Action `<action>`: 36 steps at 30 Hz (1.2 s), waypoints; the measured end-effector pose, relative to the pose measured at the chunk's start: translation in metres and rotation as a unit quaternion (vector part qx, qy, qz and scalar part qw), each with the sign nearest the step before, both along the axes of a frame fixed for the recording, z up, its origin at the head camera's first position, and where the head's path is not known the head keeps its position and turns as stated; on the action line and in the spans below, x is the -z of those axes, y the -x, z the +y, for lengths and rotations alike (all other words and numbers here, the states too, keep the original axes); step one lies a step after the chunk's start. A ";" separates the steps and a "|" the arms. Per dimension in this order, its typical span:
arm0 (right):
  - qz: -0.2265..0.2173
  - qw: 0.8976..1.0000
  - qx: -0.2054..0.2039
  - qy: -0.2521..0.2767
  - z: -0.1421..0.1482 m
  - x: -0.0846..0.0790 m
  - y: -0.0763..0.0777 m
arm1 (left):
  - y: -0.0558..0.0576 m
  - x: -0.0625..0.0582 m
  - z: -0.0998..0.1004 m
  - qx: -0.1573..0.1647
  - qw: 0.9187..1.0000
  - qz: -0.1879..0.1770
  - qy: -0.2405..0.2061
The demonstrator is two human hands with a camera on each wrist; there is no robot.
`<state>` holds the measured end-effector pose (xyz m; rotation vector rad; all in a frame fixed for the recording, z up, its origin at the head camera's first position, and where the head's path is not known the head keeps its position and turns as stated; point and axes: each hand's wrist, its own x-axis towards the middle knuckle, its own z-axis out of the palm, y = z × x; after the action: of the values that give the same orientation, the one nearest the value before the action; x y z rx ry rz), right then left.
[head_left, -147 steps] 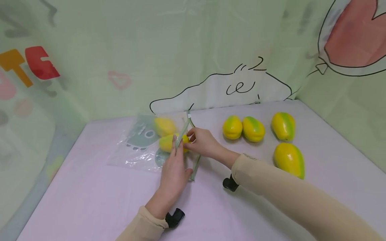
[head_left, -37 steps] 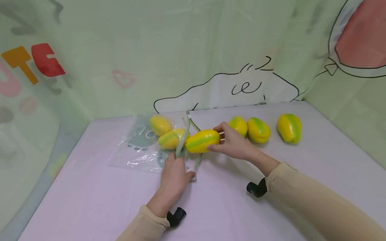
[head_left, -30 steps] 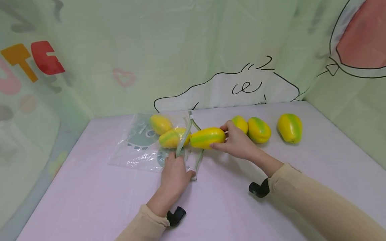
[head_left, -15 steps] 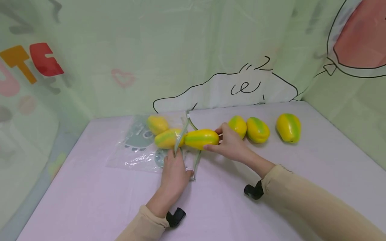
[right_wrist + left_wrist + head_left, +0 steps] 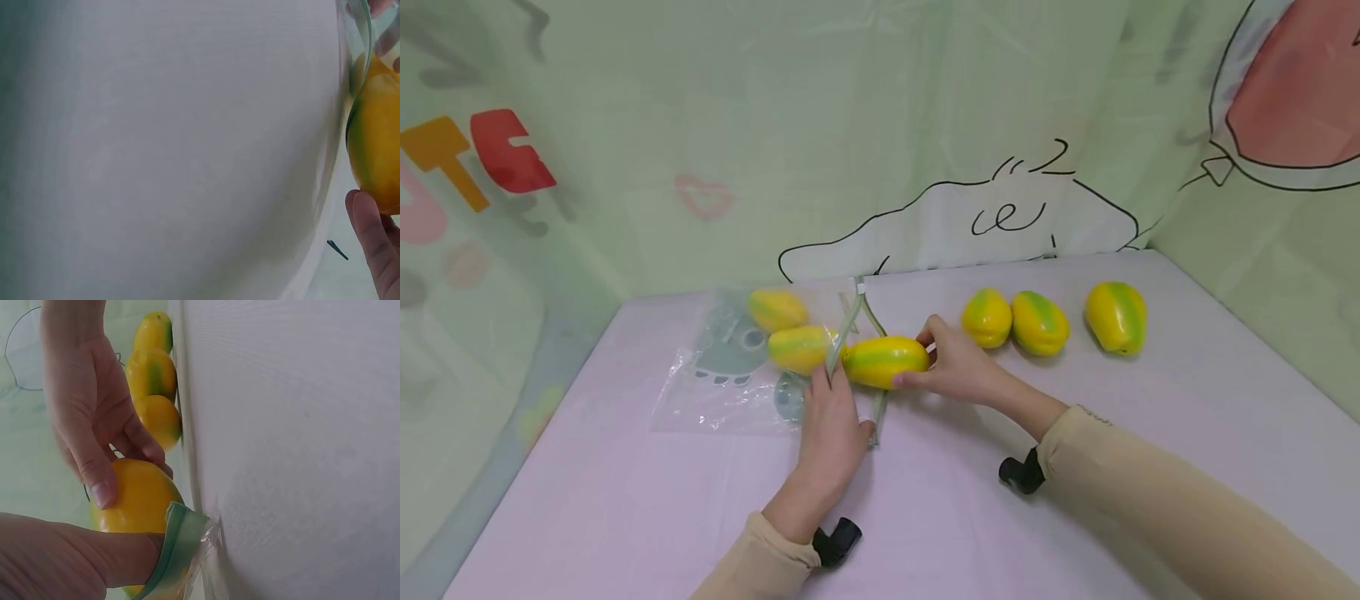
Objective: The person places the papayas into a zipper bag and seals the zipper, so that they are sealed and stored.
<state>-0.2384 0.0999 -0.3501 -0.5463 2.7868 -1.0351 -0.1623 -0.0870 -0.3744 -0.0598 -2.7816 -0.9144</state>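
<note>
A clear zip bag (image 5: 688,404) with a green zip strip and a printed cartoon lies flat, its mouth facing right. Two yellow papayas with green streaks, a rear papaya (image 5: 777,310) and a front papaya (image 5: 797,350), are inside it. My left hand (image 5: 831,433) holds the near side of the mouth, its thumb inside the green strip in the left wrist view. My right hand (image 5: 958,364) grips a third papaya (image 5: 887,361) by its right end, fingers behind and thumb in front. That papaya's left tip is at the mouth, overlapping the strip (image 5: 178,540).
Three more papayas stand at the back right: a pair side by side, the left papaya (image 5: 987,318) and its neighbour (image 5: 1040,323), and a separate papaya (image 5: 1116,317). The table (image 5: 970,533) has a pale cloth. A printed curtain (image 5: 887,125) rises behind.
The right hand left the bag, took the front-right papaya and brought it to the mouth. Over the last second it moved left, and the bagged papayas shifted left. The left hand stays at the mouth.
</note>
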 end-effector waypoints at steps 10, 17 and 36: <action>0.023 0.998 0.055 -0.032 -0.005 -0.007 -0.003 | 0.000 0.001 0.000 0.007 1.000 0.014 0.001; 0.048 0.996 0.055 -0.042 -0.009 -0.005 -0.003 | -0.001 0.001 0.001 0.007 1.000 0.008 0.009; -0.042 0.999 0.023 0.007 -0.037 -0.001 0.011 | -0.002 0.002 0.002 0.013 0.997 0.045 0.063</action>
<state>-0.2491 0.0633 -0.3492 -0.4301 2.7324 -1.0630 -0.1600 -0.0849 -0.3762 -0.1521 -2.7574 -0.7222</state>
